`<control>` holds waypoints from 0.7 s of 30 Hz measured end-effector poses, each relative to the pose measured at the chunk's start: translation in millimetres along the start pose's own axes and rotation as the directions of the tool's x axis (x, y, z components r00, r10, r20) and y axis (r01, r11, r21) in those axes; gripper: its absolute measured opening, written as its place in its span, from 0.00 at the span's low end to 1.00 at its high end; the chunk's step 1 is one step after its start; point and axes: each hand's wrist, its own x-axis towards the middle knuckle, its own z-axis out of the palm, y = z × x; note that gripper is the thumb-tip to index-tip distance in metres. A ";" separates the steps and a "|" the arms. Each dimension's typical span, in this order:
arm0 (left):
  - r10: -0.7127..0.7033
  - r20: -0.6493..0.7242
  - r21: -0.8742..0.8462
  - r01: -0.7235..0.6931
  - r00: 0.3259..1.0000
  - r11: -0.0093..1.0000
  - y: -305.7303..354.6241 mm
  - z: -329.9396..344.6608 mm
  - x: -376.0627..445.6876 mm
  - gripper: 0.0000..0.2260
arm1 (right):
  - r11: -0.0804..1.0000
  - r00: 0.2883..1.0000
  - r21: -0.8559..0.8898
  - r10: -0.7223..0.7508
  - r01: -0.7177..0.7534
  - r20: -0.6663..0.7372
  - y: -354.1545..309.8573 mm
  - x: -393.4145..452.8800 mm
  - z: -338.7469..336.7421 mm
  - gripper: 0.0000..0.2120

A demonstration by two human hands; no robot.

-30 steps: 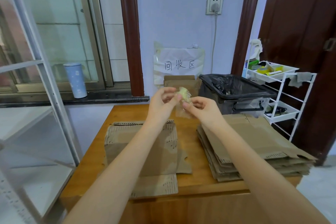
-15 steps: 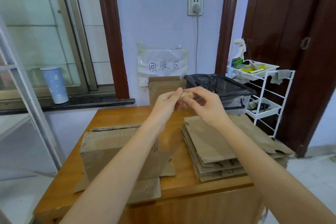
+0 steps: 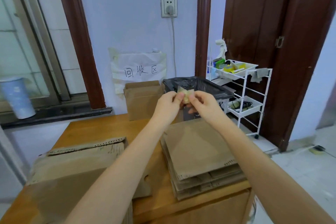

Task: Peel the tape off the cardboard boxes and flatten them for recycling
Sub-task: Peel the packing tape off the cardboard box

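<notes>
Head view shows my left hand (image 3: 168,104) and my right hand (image 3: 201,102) raised together, both pinching one crumpled wad of tape (image 3: 186,96) between thumb and fingertips. The black-lined bin (image 3: 214,88) sits just beyond and below the wad, so I judge the step in hand is balling up the peeled tape and dropping it in. To do that well, I should fold the sticky side inward until the wad stops clinging, then carry it forward over the bin's mouth and release one hand first, so the tape peels off my fingers rather than trailing back with them. A stray tail could catch on the liner's rim. Below my right wrist lies the stack of flattened boxes (image 3: 200,152); under my left forearm, nearer me, the unflattened box (image 3: 72,171) rests on the wooden table (image 3: 87,129). Just left of the grip, past the table, more folded cardboard (image 3: 143,100) stands by the wall.
</notes>
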 end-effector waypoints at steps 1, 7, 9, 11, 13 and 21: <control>-0.023 -0.022 -0.062 0.022 0.999 0.998 2.0 5.1 8.5 0.05 | 0.998 1.000 0.059 0.023 -0.022 -0.015 2.1 5.8 -2.7 0.07; 0.138 0.028 -0.011 -0.138 0.990 0.990 7.2 23.6 69.4 0.13 | 0.964 0.974 0.197 0.201 -0.178 -0.107 20.6 54.5 -28.6 0.08; 0.094 0.038 0.063 -0.097 0.995 0.993 1.3 36.0 92.1 0.11 | 0.959 0.949 0.180 0.252 -0.220 -0.187 28.8 78.2 -37.7 0.11; 0.040 0.005 0.068 -0.041 0.999 0.997 -5.2 49.3 112.7 0.08 | 0.969 0.948 0.110 0.239 -0.220 -0.209 36.1 100.5 -43.1 0.09; 0.003 -0.038 0.051 -0.001 0.999 0.999 -11.2 59.3 133.6 0.08 | 0.974 0.957 -0.006 0.224 -0.229 -0.184 44.5 121.1 -45.3 0.11; -0.045 0.038 0.347 0.029 0.998 0.937 -32.1 78.3 184.7 0.13 | 0.828 0.969 -0.504 0.221 -0.246 -0.109 90.3 182.7 -50.1 0.08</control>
